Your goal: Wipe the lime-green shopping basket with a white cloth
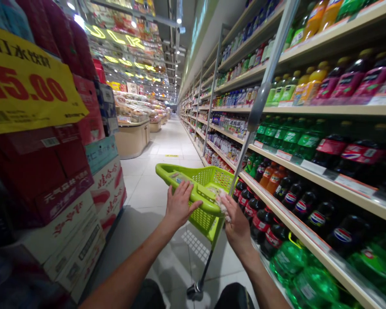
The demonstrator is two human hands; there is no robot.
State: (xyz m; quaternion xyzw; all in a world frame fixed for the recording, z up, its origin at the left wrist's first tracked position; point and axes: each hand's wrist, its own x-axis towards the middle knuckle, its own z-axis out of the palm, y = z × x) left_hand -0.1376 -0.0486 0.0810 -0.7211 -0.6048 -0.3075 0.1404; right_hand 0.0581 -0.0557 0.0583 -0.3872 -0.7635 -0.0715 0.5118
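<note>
A lime-green shopping cart (201,192) with a perforated plastic basket stands in front of me in the aisle. My left hand (179,205) lies on top of its handle, fingers stretched out and thumb apart. In my right hand (236,219) is a crumpled white cloth (223,201), held against the right end of the green handle rim. The palm side of both hands is hidden. Below the basket, a dark leg runs down to a caster (195,292) on the tiled floor.
Shelves of soda bottles (296,137) run along the right, close to my right hand, with a grey metal post (260,103) beside the cart. Stacked drink cartons (67,193) under a yellow price sign (28,81) line the left. Farther on, display counters (133,137) flank the aisle.
</note>
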